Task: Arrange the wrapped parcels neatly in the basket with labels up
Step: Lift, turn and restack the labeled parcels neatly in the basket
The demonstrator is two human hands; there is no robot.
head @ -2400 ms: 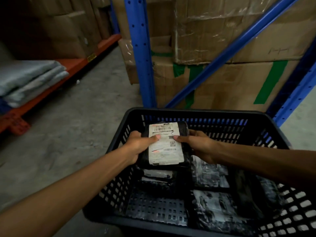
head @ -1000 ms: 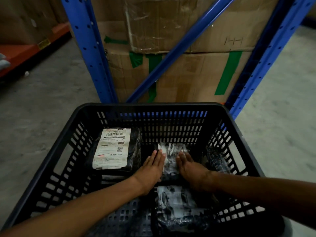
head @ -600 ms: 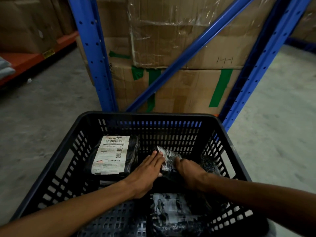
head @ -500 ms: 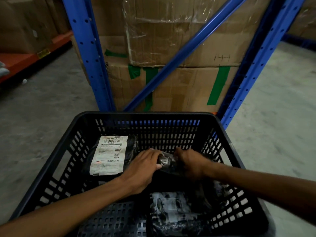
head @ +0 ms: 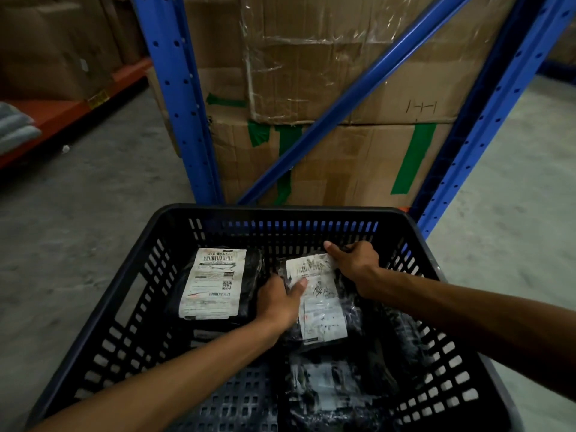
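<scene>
at the left of the black basket (head: 131,294), in the middle of the frame, a wrapped parcel (head: 215,285) lies flat with its white label up. just right of it the left hand (head: 280,300) pinches the left edge of a second parcel (head: 321,304), thumb on its label, which faces up. the right hand (head: 355,260) grips that parcel's far corner, fingers curled. more wrapped parcels (head: 330,391) lie at lower right of the basket.
</scene>
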